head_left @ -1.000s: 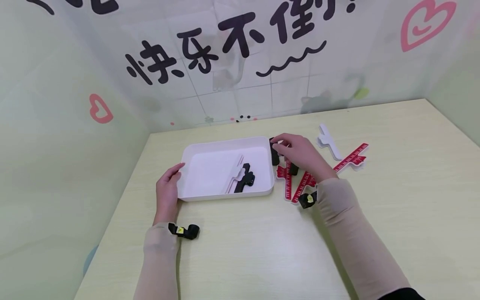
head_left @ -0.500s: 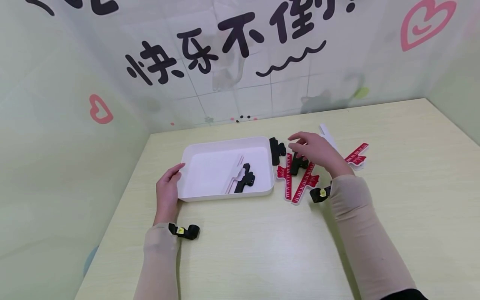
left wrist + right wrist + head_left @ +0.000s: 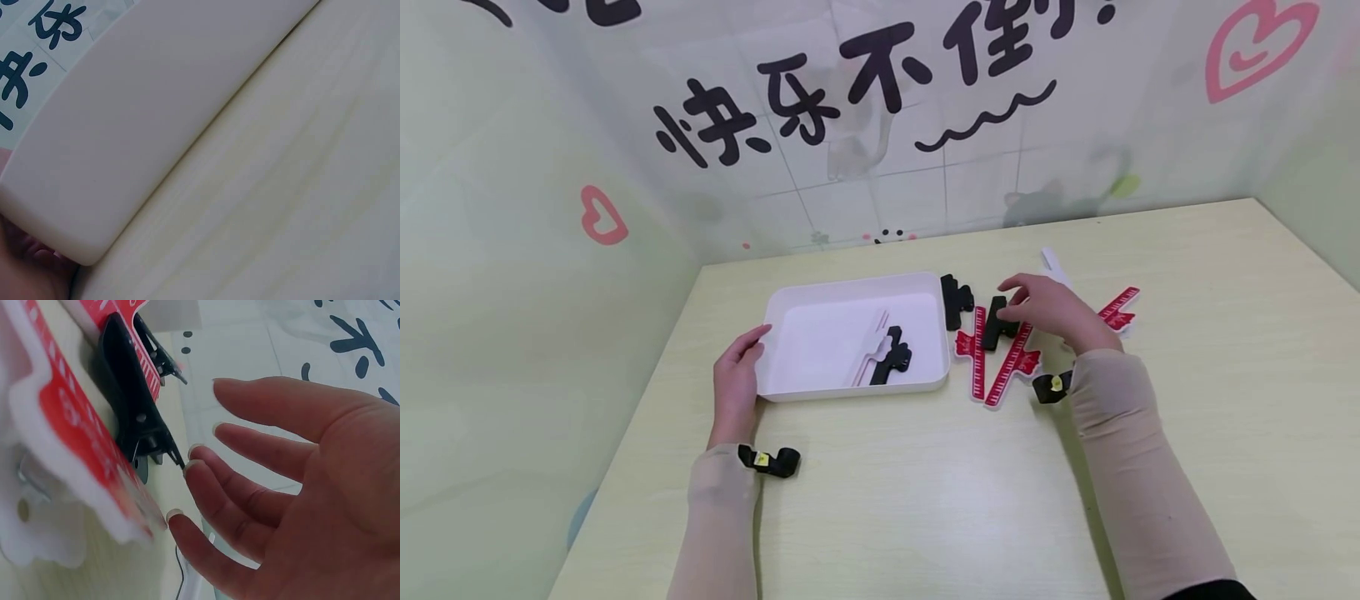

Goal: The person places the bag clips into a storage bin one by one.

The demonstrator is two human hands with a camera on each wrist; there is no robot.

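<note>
My left hand (image 3: 735, 392) holds the left end of a white tray (image 3: 801, 333); in the left wrist view, fingers curl at the tray's corner. Inside the tray lie a white clip (image 3: 867, 354) and a black clip (image 3: 892, 357). My right hand (image 3: 1054, 312) hovers with spread fingers over another black clip (image 3: 991, 327), holding nothing. The right wrist view shows the fingertips near that black clip's (image 3: 128, 381) handle, with a gap between thumb and fingers. Two red ruler-marked clips (image 3: 978, 367) lie close by, one on each side of it.
One more black clip (image 3: 952, 304) lies against the tray's right side. Behind the right hand are a white clip (image 3: 1052, 263), partly hidden, and a red clip (image 3: 1120, 308). A printed curtain (image 3: 880, 183) closes off the back of the wooden table (image 3: 895, 500).
My right hand has moved right and a little nearer, away from the black clip beside the tray to the black clip among the red ones. My left hand stays on the tray.
</note>
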